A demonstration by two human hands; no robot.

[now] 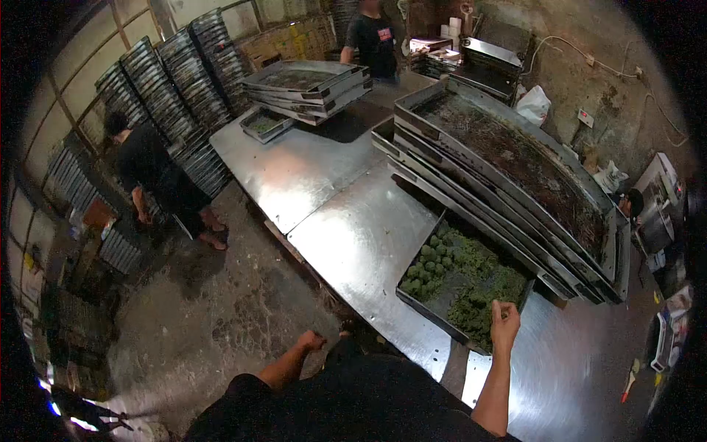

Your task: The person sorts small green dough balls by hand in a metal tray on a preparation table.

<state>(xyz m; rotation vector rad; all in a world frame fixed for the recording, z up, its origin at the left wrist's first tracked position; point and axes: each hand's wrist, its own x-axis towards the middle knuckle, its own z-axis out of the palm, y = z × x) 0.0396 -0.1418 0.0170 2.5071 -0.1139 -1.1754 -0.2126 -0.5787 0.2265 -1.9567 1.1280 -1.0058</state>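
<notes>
head view (only one): r hand [505, 317] is over the near end of a shallow metal tray [434, 320], fingertips drawn in toward the thumb, close above the loose green stuff [469, 311]; gap looks small, but can't tell if a pinch of it is in there. l hand [312, 340] hangs out past the table edge, well apart from the tray, fingers curled; can't tell how tightly, or if anything's inside. the tray sits on the shiny metal table [346, 243] in front of the person, w/ round green balls [426, 269] grouped at its left side & the loose stuff spread along the right & near side, some bare tray btwn. a tall pile of big trays [486, 193] is just beyond it, stacked a bit askew. further off: another tray pile [302, 102], plus two co-workers, one at left [151, 162], one past the table [374, 43]. handling, my guess: loose stuff is light, soft & crumbly, so best gathered from below w/ cupped fingers, approx a small clump at a time; balls prob hold shape if cradled lightly, but may dent or roll if squeezed. tray itself seems stiff, thin-edged (maybe a bit slick on that table), best held by opposite rims, kept level.
</notes>
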